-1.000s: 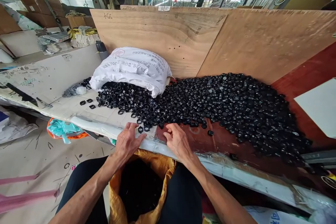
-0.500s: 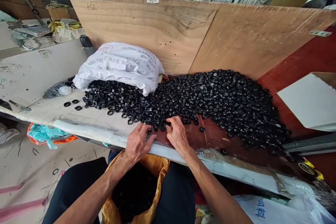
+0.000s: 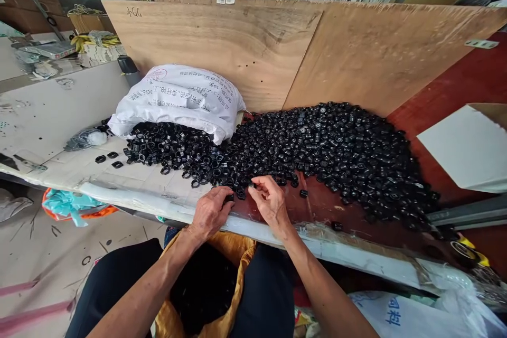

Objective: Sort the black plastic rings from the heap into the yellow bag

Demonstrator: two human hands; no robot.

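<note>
My left hand (image 3: 213, 213) is closed at the table's front edge, with a small black plastic ring (image 3: 228, 198) between thumb and fingers. Just to its right, my right hand (image 3: 271, 202) pinches a small black plastic cap (image 3: 252, 185), mostly hidden by the fingertips. Behind my left hand spreads a pile of black rings (image 3: 170, 143). It runs into a larger heap of round black parts (image 3: 336, 142) on the right. Below my wrists, an orange sack (image 3: 242, 261) stands open between my legs, with dark contents.
A white printed sack (image 3: 180, 97) lies on the ring pile. Plywood boards (image 3: 222, 31) wall off the back. A white box (image 3: 463, 148) and a grey metal bar (image 3: 467, 215) are at the right. A wrapped edge (image 3: 130, 195) borders the table's front.
My left fingers have closed around a black ring. My right fingertips have drawn together in a pinch, staying near the pile's front. The camera view has shifted slightly.
</note>
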